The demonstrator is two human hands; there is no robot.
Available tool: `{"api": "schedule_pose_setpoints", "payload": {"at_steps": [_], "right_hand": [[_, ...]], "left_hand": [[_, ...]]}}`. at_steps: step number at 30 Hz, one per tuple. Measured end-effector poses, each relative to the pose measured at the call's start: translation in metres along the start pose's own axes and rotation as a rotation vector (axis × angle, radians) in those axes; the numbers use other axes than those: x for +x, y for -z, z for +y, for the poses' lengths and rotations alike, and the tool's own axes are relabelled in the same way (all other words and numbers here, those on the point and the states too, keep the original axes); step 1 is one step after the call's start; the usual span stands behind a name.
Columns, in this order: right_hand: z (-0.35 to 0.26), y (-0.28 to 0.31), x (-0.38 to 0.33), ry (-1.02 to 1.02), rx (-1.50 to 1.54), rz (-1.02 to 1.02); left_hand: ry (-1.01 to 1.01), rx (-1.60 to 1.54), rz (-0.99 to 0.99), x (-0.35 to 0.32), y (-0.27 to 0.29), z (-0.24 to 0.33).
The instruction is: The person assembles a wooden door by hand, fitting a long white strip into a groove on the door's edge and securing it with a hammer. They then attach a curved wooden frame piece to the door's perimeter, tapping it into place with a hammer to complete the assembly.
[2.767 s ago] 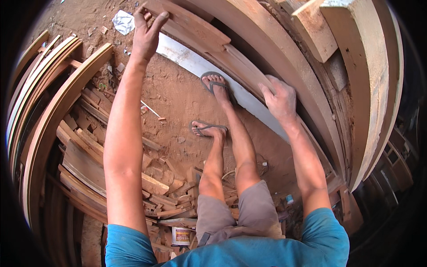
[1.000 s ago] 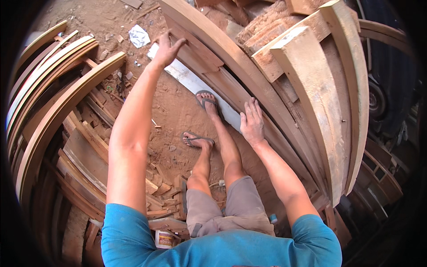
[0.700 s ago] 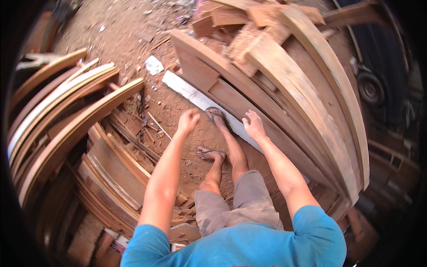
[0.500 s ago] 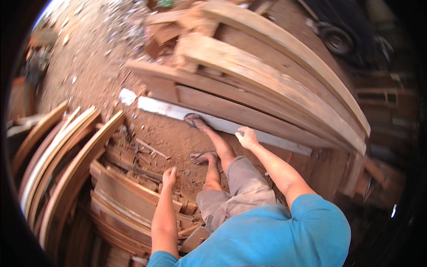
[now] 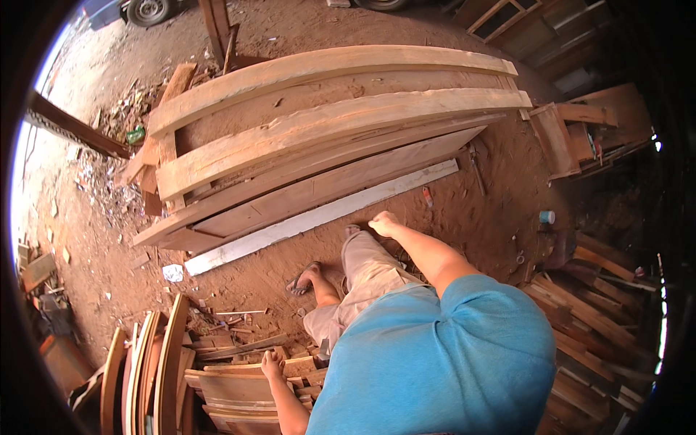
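My left hand (image 5: 272, 365) hangs with its fingers curled closed, near a stack of wooden boards (image 5: 239, 388); I see nothing in it. My right hand (image 5: 384, 224) is held out in front of my right leg, its fingers bent in and no object visible in them. Nearest to it on the ground lies a long white-faced board (image 5: 326, 216), apart from the hand. Beyond that board, a brown wooden panel (image 5: 348, 174) and two long thick timber beams (image 5: 290, 134) rest side by side. Neither hand touches the wood.
An orange-handled tool (image 5: 427, 196) and a small white-and-blue container (image 5: 547, 217) lie on the dirt floor to the right. Curved-looking planks (image 5: 170, 362) stand at the lower left. Wood scraps and a wooden box-like frame (image 5: 573, 138) lie about. A vehicle wheel (image 5: 148, 10) shows far left.
My view and body have turned to the right, so the beams now run more level across the view. My legs have shifted in a step. Both hands stay closed.
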State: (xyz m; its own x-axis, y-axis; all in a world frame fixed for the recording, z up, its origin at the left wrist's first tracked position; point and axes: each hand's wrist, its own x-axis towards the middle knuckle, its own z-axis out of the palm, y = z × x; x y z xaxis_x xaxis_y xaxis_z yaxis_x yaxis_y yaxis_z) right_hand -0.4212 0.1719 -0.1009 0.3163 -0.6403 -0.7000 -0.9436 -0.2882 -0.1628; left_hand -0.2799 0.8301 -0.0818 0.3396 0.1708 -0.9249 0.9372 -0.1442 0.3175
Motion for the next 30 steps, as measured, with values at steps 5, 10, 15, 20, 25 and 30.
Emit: {"api": "schedule_pose_setpoints", "payload": {"at_steps": [5, 10, 15, 20, 25, 30], "right_hand": [[-0.033, 0.035, 0.003, 0.289, 0.298, -0.019], [0.001, 0.106, -0.015, 0.435, 0.409, -0.078], [0.173, 0.105, 0.041, 0.223, 0.525, 0.008], [0.424, 0.115, 0.057, -0.244, 0.901, 0.340], [0.484, 0.135, 0.009, -0.418, 1.415, 0.028], [0.548, 0.091, -0.080, -0.527, 1.468, -0.157]], "left_hand": [[-0.301, 0.183, -0.082, -0.027, -0.087, 0.041], [-0.378, 0.227, -0.014, -0.076, -0.162, 0.076], [-0.408, 0.365, -0.042, -0.140, -0.256, 0.065], [-0.292, 0.574, -0.272, -0.152, -0.359, 0.006], [-0.412, 0.675, -0.199, -0.151, -0.355, -0.015], [-0.516, 1.083, -0.040, -0.129, -0.380, -0.012]]}}
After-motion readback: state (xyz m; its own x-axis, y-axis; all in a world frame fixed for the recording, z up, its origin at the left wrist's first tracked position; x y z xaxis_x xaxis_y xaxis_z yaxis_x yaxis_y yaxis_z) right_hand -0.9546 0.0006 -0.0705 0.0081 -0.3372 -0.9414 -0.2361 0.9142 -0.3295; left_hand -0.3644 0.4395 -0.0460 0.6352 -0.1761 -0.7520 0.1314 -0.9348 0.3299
